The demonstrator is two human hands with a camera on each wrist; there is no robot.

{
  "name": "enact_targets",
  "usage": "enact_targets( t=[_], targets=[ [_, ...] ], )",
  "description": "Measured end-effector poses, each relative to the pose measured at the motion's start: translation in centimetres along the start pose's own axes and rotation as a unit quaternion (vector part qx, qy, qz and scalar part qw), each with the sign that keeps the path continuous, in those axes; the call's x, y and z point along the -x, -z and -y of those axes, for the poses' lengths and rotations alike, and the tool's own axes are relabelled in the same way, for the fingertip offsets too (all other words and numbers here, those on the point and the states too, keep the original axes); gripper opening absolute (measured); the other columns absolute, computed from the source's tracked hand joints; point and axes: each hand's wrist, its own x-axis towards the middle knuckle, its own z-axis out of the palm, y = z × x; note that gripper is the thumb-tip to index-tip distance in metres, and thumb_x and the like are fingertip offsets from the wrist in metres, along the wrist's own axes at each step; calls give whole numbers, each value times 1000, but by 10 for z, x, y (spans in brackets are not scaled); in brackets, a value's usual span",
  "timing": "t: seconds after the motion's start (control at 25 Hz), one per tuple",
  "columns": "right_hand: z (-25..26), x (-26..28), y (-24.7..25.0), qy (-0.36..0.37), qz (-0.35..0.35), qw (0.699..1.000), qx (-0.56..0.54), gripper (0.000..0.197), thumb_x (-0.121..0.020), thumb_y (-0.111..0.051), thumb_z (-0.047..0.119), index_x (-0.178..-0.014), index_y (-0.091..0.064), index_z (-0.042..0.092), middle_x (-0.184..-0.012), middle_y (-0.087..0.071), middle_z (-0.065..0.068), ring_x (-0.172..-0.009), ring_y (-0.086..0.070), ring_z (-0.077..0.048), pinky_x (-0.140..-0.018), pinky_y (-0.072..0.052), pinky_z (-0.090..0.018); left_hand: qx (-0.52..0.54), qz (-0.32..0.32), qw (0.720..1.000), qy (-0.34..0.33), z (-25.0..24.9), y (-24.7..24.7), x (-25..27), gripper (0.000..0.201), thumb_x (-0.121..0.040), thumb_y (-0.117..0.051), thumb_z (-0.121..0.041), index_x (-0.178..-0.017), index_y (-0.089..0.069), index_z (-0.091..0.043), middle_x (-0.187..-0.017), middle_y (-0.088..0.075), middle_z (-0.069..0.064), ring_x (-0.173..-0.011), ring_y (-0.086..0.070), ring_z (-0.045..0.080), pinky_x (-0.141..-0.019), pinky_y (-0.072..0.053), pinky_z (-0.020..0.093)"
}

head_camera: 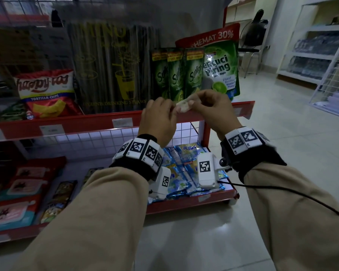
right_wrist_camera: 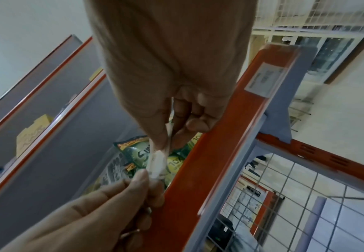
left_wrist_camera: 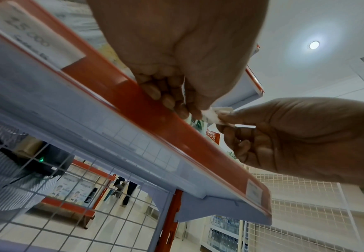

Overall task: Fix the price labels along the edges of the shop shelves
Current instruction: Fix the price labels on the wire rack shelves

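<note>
Red shelf edge (head_camera: 86, 122) runs left to right in front of us, and we hold one small white label (head_camera: 182, 106) just above it, near the green soap pouches (head_camera: 176, 75). Our left hand (head_camera: 159, 118) pinches the label's left end between thumb and fingertips; our right hand (head_camera: 213, 108) pinches the right end the same way, the other fingers of both hands curled in. The label looks creased or folded between the two pinches; print unreadable. It is clear of the strip, not yet seated. Done so far, as we judge it: labels already sit in the edge further left (head_camera: 122, 122) and (head_camera: 52, 129), and one at the far right end (right_wrist_camera: 263, 80). The stretch under our hands shows bare red. Left to do here: flatten this label, then slide or press it into the strip below the pouches. The lower shelf edge (head_camera: 184, 208) carries at least one tag; whether others there need attention we cannot tell. Rough progress on this shelf: most slots filled, this one open.
</note>
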Motion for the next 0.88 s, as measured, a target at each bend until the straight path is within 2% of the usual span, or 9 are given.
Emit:
enact_targets(
  t=[0.08,0.16,0.24,0.36,0.52,0.64,0.72,0.76,0.88],
  targets=[
    [1,2,2,-10,-1,998,-57,8,-85,-65,-2,-92,-64,2,-83,-68,-11,-72,-66,-10,-68,-54,-22,24,-13,1000,11,-2,0,0,31,-98,-46,-37,-105,-61,-11,-102,-57,7,-97,-46,26,-82,-37,38],
    [-1,4,1,-26,8,996,-90,10,-84,-65,-3,-90,-62,5,-80,-67,-9,-65,-65,-7,-62,-52,-18,29,-17,999,13,-2,-1,0,30,-97,-48,-37,-103,-61,-11,-100,-57,8,-94,-45,27,-80,-36,37],
    [-3,5,-2,-25,15,998,-54,10,-84,-67,1,-92,-63,7,-83,-68,-11,-70,-66,-12,-65,-54,-23,29,-15,999,5,0,0,-1,25,-96,-50,-33,-99,-59,-10,-96,-55,8,-92,-45,27,-77,-36,37],
    [-5,2,0,48,1,993,104,12,-85,-67,9,-96,-67,12,-89,-70,-7,-84,-66,-18,-77,-55,-28,17,-11,1000,-4,1,0,-1,23,-97,-50,-30,-98,-58,-9,-97,-55,9,-92,-45,27,-78,-36,37],
    [-3,-3,11,107,-6,974,200,11,-85,-65,9,-89,-68,19,-84,-67,6,-76,-60,1,-70,-45,-5,-9,-12,1000,-7,1,0,0,28,-96,-50,-35,-93,-58,-8,-97,-55,10,-92,-46,27,-80,-39,39],
    [-4,-6,17,127,-35,969,208,10,-86,-64,9,-89,-68,18,-80,-61,14,-73,-56,6,-69,-42,-2,-18,-16,1000,-15,-1,0,2,29,-96,-49,-35,-93,-58,-8,-96,-56,9,-92,-47,26,-81,-40,39],
    [-5,-8,17,135,-25,965,224,10,-86,-63,8,-89,-68,17,-80,-61,12,-77,-59,0,-72,-43,-4,0,-28,999,-17,-3,0,3,25,-96,-51,-35,-97,-57,-11,-95,-57,5,-91,-48,24,-80,-40,37],
    [-6,-8,16,137,-14,963,231,10,-86,-63,8,-89,-68,16,-82,-63,8,-80,-60,-7,-74,-46,-10,16,-35,999,-16,-4,0,4,24,-95,-52,-34,-101,-57,-12,-96,-59,3,-91,-48,23,-79,-41,37],
    [-8,-9,13,135,16,954,267,10,-85,-64,8,-89,-69,15,-86,-65,3,-89,-59,-22,-83,-50,-39,9,-31,999,-25,-4,-1,4,29,-95,-52,-34,-117,-56,-16,-102,-59,3,-95,-48,24,-82,-40,38]
  ],
)
